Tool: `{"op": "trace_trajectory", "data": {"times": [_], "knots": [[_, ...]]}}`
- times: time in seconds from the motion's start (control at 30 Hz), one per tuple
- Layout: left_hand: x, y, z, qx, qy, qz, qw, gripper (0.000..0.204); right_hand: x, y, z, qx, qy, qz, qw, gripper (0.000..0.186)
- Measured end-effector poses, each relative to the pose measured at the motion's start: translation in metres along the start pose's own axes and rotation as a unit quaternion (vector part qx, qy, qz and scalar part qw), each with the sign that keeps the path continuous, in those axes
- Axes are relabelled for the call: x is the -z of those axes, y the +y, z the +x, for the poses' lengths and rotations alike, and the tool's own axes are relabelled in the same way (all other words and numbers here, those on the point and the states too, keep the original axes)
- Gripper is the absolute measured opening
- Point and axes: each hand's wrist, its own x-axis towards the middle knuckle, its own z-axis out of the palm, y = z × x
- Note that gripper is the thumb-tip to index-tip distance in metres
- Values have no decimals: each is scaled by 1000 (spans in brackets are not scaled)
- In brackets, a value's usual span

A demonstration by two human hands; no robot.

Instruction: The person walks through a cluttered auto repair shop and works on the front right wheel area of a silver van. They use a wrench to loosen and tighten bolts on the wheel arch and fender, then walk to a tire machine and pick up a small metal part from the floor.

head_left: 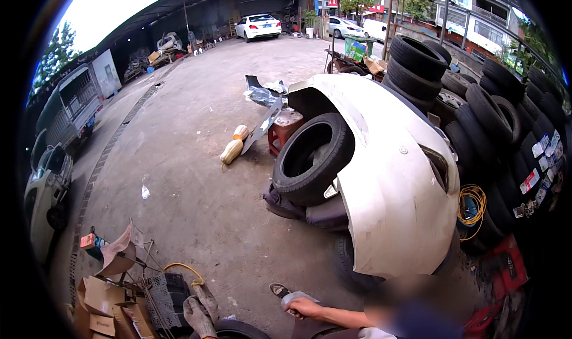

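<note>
At the lower edge, left of the middle, my left hand point(201, 317) wears a grey work glove. Its fingers seem closed around the end of a yellow hose point(185, 266), which arches away to the left; the grip itself shows only in part. Beside the glove, a black tyre point(241, 329) is cut off by the frame's bottom. My right hand is out of view. A co-worker's bare hand point(304, 307), coming from the lower right, rests with fingers curled close to that person's knee.
A black perforated crate point(167, 299) and cardboard boxes point(101, 296) stand left. A white car bumper point(396, 178) leans over a large tyre point(286, 181). Stacked tyres point(415, 70) line the right. Two squashes point(231, 152) lie near a red stool point(285, 128). A white car point(259, 27) stands far back.
</note>
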Motion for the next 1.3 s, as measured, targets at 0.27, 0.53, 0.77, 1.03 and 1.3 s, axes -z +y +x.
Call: {"op": "trace_trajectory", "data": {"times": [0.27, 0.53, 0.77, 1.03, 1.3], "knots": [[-76, 54, 88, -69, -62, 146, 985, 16, -95, -185, 184, -111, -178, 42, 977, 57], [-110, 74, 239, -61, -2, 185, 981, 15, -172, -294, 321, -159, -266, -85, 947, 43], [-172, 18, 446, -50, -142, 255, 955, 27, -183, -426, 477, -142, -167, -5, 976, 29], [-291, 144, 790, -271, -255, 455, 809, 33, -184, -700, 575, 280, 104, -38, 954, 19], [-360, 108, 947, 6, -504, 103, 857, 40, -262, -839, 699, 394, 121, -315, 855, 19]]}}
